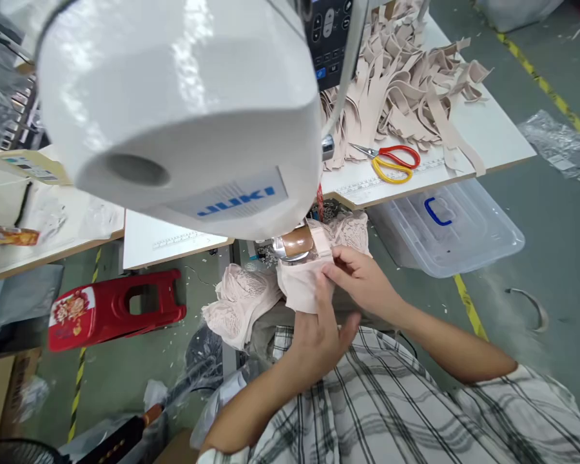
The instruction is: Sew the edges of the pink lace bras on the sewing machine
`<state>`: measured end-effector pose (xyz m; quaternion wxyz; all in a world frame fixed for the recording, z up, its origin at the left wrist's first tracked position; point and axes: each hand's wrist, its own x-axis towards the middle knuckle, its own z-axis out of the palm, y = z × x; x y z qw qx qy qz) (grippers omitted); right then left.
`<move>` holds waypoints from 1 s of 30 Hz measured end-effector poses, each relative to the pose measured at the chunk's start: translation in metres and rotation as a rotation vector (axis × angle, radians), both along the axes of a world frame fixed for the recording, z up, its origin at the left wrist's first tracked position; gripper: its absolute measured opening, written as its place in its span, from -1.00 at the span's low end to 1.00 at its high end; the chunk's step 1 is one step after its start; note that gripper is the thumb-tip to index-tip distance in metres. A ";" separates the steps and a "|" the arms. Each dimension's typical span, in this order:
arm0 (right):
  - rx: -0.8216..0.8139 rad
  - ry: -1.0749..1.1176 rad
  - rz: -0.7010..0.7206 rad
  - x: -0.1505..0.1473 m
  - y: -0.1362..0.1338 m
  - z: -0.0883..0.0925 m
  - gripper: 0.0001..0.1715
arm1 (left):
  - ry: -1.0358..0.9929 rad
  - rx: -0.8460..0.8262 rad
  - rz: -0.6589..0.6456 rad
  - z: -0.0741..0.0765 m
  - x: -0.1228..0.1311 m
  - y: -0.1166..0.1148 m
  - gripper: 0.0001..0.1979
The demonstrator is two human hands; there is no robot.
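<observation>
Both my hands hold a pale pink lace garment (299, 287) against the narrow arm of a white sewing machine (183, 109). My left hand (319, 335) grips the garment from below, fingers closed on the fabric. My right hand (362, 277) pinches its upper edge, where a pink strap (320, 241) lies beside the machine's shiny metal arm (294, 246). More of the lace fabric (239, 303) hangs down to the left. The needle area is hidden behind the machine head.
A heap of pink straps (406, 77) and red-and-yellow scissors (391, 161) lie on the white table (493, 138) behind. A clear plastic bin (449, 225) sits below the table. A red stool (116, 309) lies on the floor at left.
</observation>
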<state>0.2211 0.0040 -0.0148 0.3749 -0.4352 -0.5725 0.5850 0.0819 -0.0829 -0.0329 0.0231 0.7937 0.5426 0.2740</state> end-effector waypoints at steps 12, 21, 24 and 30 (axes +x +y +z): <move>0.000 -0.056 0.577 0.014 0.004 0.012 -0.71 | -0.039 -0.153 -0.312 0.052 -0.048 0.034 -0.68; 0.963 -0.604 0.250 0.003 0.006 -0.021 -0.67 | -1.202 -1.323 -0.058 0.011 -0.050 0.056 -0.48; 0.927 -0.485 0.088 0.003 0.002 -0.023 -0.75 | -1.343 -1.270 0.007 0.010 -0.051 0.053 -0.51; 0.798 -0.490 -0.060 -0.005 -0.005 -0.021 -0.78 | -1.024 -0.907 0.069 0.023 -0.052 0.046 -0.61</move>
